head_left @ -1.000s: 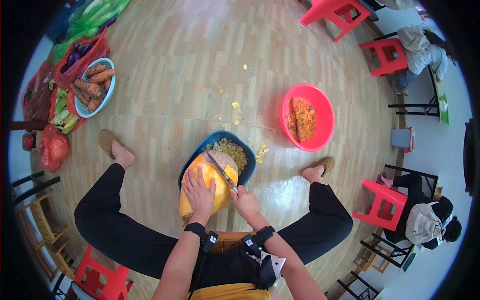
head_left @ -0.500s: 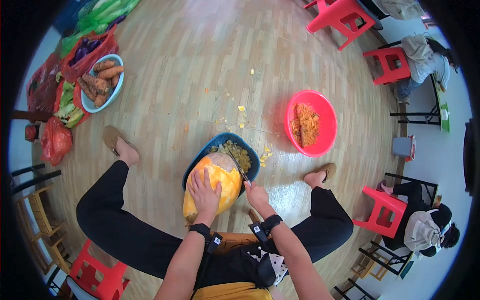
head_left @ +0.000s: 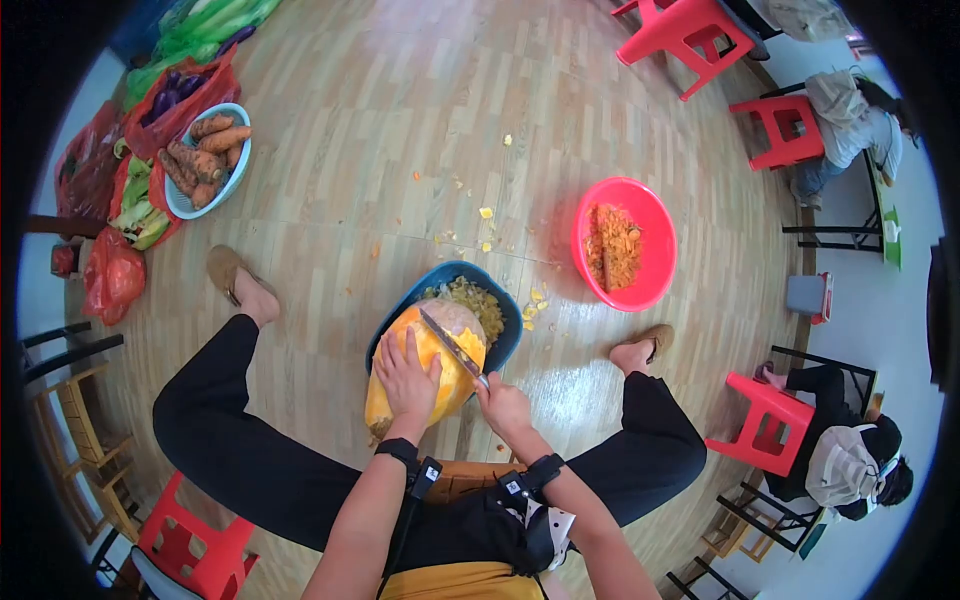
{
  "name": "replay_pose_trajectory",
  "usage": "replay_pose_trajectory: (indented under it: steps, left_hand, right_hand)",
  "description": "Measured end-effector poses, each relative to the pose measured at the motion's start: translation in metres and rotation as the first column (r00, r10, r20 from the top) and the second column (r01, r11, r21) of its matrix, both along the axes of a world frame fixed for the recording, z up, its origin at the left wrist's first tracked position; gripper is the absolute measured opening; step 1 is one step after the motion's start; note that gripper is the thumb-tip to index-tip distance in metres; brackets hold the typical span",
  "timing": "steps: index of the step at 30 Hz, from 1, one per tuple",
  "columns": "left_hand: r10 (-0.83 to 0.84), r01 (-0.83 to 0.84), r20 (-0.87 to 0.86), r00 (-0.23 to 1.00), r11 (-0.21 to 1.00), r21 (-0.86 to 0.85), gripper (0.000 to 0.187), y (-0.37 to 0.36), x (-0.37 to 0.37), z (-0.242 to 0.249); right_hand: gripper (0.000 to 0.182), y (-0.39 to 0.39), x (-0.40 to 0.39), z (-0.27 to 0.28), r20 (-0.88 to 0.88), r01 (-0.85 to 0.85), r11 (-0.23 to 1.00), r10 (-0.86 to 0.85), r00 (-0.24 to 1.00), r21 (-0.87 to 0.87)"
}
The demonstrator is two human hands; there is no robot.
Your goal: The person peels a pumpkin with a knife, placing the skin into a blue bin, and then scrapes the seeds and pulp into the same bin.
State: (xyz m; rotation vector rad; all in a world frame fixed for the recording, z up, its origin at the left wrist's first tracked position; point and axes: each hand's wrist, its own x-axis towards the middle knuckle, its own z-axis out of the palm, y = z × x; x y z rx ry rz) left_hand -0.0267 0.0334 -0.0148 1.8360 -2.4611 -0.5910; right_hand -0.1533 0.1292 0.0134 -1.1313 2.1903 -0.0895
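A large, partly peeled pumpkin [head_left: 445, 385], orange with a paler patch at its far end, rests on the blue basin [head_left: 512, 352] on the floor between my legs. My left hand [head_left: 407, 382] lies flat on the pumpkin's left side, fingers stretched out. In my right hand [head_left: 503, 405] is the handle of a knife [head_left: 452, 340]; its blade lies slantwise across the top of the pumpkin. Pale peelings [head_left: 478, 300] fill the far part of the basin. How much is beneath the pumpkin is hidden.
A pink basin [head_left: 668, 262] of orange shreds stands right of centre. Carrots [head_left: 205, 165] lie in a light-blue basket [head_left: 235, 182] at left, beside bags of vegetables. Yellow scraps [head_left: 486, 213] dot the floor. Red stools [head_left: 765, 425] and seated people are at right.
The knife has moved from the pumpkin's right edge up onto its top, and my right hand has shifted slightly nearer to me. My left hand stays on the pumpkin.
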Motion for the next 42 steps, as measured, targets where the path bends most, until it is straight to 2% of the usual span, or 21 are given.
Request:
replay_pose_trajectory:
  steps: [3, 7, 10, 12, 13, 15, 19, 22, 25, 27, 30, 34, 36, 39, 42]
  left_hand:
    - [0.0, 0.0, 0.004, 1.0, 1.0, 0.011, 0.061, -0.002, -0.001, 0.001]
    - [-0.003, 0.003, 0.015, 1.0, 1.0, 0.018, 0.061, -0.003, -0.001, 0.004]
    - [-0.004, 0.003, 0.018, 1.0, 0.999, 0.044, 0.061, -0.003, -0.002, 0.008]
    - [-0.017, 0.016, 0.01, 1.0, 1.0, 0.02, 0.061, 0.001, -0.004, 0.007]
    - [-0.028, 0.028, 0.015, 1.0, 1.0, -0.001, 0.061, 0.001, -0.001, 0.007]
    - [-0.046, 0.046, -0.004, 0.999, 0.999, -0.018, 0.06, 0.001, 0.002, 0.0]
    - [-0.044, 0.043, -0.023, 0.999, 0.998, -0.051, 0.059, 0.001, 0.002, -0.004]
    - [-0.064, 0.061, -0.036, 0.997, 0.996, -0.065, 0.06, 0.0, 0.002, -0.002]
    - [-0.064, 0.063, -0.019, 0.998, 0.997, -0.044, 0.058, -0.001, 0.003, -0.007]
    - [-0.049, 0.049, 0.017, 0.999, 0.999, -0.014, 0.057, -0.001, 0.004, -0.009]
    - [-0.052, 0.052, 0.005, 0.999, 0.999, 0.015, 0.057, -0.003, 0.006, -0.007]
    - [-0.066, 0.066, 0.033, 0.997, 0.998, -0.003, 0.059, 0.0, 0.008, -0.008]
    - [-0.105, 0.105, -0.016, 0.994, 0.994, -0.023, 0.061, 0.003, 0.011, -0.012]
    - [-0.15, 0.149, -0.063, 0.987, 0.988, -0.029, 0.063, 0.009, 0.014, -0.01]
    - [-0.172, 0.17, -0.095, 0.981, 0.985, -0.023, 0.064, 0.008, 0.016, -0.008]
  right_hand:
    - [0.034, -0.005, 0.001, 0.001, -0.018, 0.007, 0.999, -0.008, 1.0, -0.052]
    - [0.035, -0.008, 0.003, 0.005, -0.03, 0.047, 0.998, -0.048, 0.998, -0.037]
    - [0.038, -0.013, -0.003, -0.014, -0.05, 0.055, 0.998, -0.053, 0.997, 0.036]
    - [0.042, -0.013, -0.014, -0.032, -0.042, 0.206, 0.969, -0.203, 0.978, 0.136]
    - [0.042, -0.008, -0.017, -0.039, -0.053, 0.239, 0.963, -0.234, 0.971, 0.128]
    - [0.048, -0.001, -0.036, -0.047, 0.113, 0.231, 0.957, -0.253, 0.961, 0.176]
    - [0.051, 0.034, -0.032, -0.04, 0.065, 0.27, 0.943, -0.287, 0.956, 0.194]
    - [0.049, 0.039, -0.028, -0.046, 0.09, 0.308, 0.947, -0.316, 0.944, 0.092]
    - [0.049, 0.028, -0.02, -0.04, 0.146, 0.379, 0.921, -0.389, 0.91, 0.092]
    - [0.047, 0.02, -0.012, -0.028, 0.139, 0.289, 0.955, -0.295, 0.945, 0.062]
    - [0.046, 0.012, 0.0, -0.014, 0.212, 0.293, 0.956, -0.292, 0.932, 0.028]
    - [0.046, 0.017, 0.015, -0.01, 0.177, 0.297, 0.955, -0.29, 0.94, -0.011]
    - [0.045, 0.02, 0.023, -0.015, 0.202, 0.321, 0.944, -0.3, 0.932, -0.079]
    - [0.048, 0.032, 0.028, -0.02, 0.204, 0.389, 0.921, -0.385, 0.9, 0.021]
    - [0.049, 0.036, 0.026, -0.022, 0.253, 0.43, 0.903, -0.415, 0.874, -0.006]
